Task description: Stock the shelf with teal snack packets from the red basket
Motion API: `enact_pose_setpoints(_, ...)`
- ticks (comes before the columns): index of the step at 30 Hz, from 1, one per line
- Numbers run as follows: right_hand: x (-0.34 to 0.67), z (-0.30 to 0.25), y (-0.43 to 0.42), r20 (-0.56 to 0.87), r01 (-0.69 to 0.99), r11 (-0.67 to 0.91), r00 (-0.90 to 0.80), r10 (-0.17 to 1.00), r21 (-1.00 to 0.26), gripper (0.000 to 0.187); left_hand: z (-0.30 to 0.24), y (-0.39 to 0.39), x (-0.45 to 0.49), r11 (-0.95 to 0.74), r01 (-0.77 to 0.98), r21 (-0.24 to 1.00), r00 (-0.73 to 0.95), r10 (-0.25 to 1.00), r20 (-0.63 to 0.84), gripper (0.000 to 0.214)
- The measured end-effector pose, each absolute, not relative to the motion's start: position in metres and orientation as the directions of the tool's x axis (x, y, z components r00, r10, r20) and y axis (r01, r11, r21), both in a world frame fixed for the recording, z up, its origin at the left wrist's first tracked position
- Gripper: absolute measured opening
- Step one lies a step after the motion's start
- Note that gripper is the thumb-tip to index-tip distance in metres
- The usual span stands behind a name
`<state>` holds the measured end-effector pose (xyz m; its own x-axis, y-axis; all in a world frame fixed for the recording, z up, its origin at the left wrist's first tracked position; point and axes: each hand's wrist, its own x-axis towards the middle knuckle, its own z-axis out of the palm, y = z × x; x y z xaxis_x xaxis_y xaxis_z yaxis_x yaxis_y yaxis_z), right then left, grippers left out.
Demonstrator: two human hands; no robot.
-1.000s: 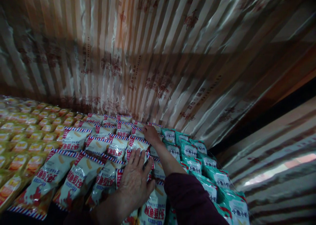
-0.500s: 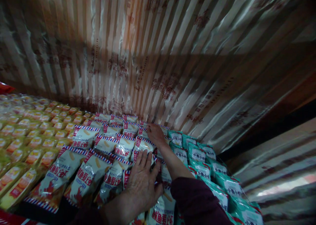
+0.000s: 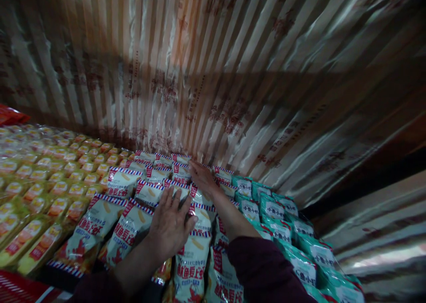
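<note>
White snack bags (image 3: 193, 267) with red lettering and striped red-and-blue ends lie in overlapping rows. My left hand (image 3: 170, 223) rests flat over bags in the middle rows, palm down, fingers spread. Farther back, my right hand (image 3: 202, 178) lies over the rear rows, its fingers reaching toward the curtain. Its fingers look stretched out, and nothing shows in its grasp. Both hands seem to touch the bags under them. Parts of the bags beneath the hands and forearms are hidden.
Yellow packaged snacks (image 3: 60, 187) fill the left side in rows. Green snack bags (image 3: 276, 210) line the right. A striped, printed plastic curtain (image 3: 186, 72) hangs behind. Red packaging (image 3: 11, 116) sits at the far left, and another red package (image 3: 20, 287) at the lower left.
My left hand has shifted left across the white bags, uncovering those to its right. My right hand has moved slightly left along the back rows. The view has turned a little left.
</note>
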<state>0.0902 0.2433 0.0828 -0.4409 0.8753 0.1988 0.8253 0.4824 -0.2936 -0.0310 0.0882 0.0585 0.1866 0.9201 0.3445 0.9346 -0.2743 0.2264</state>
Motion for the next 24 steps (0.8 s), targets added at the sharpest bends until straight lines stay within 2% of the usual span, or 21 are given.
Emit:
enact_pose_setpoints(5, 0.121, 0.100, 0.211, 0.264, 0.863, 0.420, -0.351, 0.898, -0.280, 0.045, 0.061, 0.083, -0.033, -0.290, 0.931, 0.222, 0.184, 0.898, 0.400, 0.051)
enact_pose_setpoints(10, 0.157, 0.096, 0.122, 0.534, 0.908, 0.332, -0.154, 0.831, -0.254, 0.050, 0.054, 0.054, -0.038, -0.303, 0.936, 0.182, 0.178, 0.850, 0.496, 0.049)
enact_pose_setpoints(13, 0.163, 0.072, 0.055, 0.632, 0.930, 0.271, -0.058, 0.773, -0.247, 0.049, 0.045, 0.025, -0.032, -0.343, 0.925, 0.164, 0.201, 0.807, 0.556, 0.055)
enact_pose_setpoints(18, 0.150, 0.018, -0.013, 0.628, 0.953, 0.210, -0.026, 0.778, -0.220, 0.054, 0.021, -0.007, -0.013, -0.419, 0.898, 0.132, 0.273, 0.769, 0.577, 0.059)
enact_pose_setpoints(24, 0.142, -0.007, -0.011, 0.637, 0.957, 0.193, -0.011, 0.771, -0.217, 0.057, 0.009, -0.004, -0.009, -0.422, 0.902, 0.094, 0.284, 0.742, 0.607, 0.061)
